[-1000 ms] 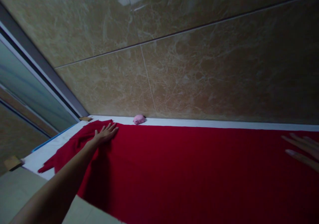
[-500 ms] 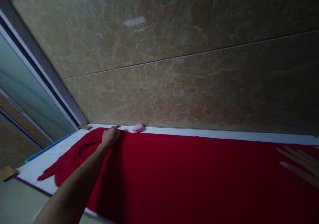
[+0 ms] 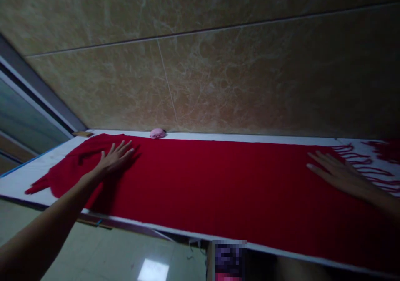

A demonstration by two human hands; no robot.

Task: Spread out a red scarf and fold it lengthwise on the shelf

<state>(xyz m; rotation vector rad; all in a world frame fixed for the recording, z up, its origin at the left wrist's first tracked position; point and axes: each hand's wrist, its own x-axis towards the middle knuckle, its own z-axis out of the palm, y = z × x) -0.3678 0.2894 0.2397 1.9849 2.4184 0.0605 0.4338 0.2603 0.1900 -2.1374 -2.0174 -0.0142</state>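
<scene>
A long red scarf (image 3: 218, 181) lies spread along a white-topped table (image 3: 59, 154). Its left part is bunched in folds, with a narrow end pointing left. At the right, loose fringe strands (image 3: 371, 168) fan out over the white surface. My left hand (image 3: 116, 158) rests on the cloth beside the folds, fingers spread. Near the fringed end, my right hand (image 3: 334, 170) lies flat on the scarf with fingers stretched out. Neither hand grips anything.
Against the marbled tile wall (image 3: 237, 76), a small pink lump (image 3: 158, 133) sits on the table's back edge. A wooden block (image 3: 83, 134) is at the far left corner. More dark red material (image 3: 386, 149) lies at the right. Tiled floor (image 3: 118, 252) shows below.
The view has shifted, bringing the fringe, the table's front edge and more of my right hand into sight. My left hand's fingers have spread out on the scarf.
</scene>
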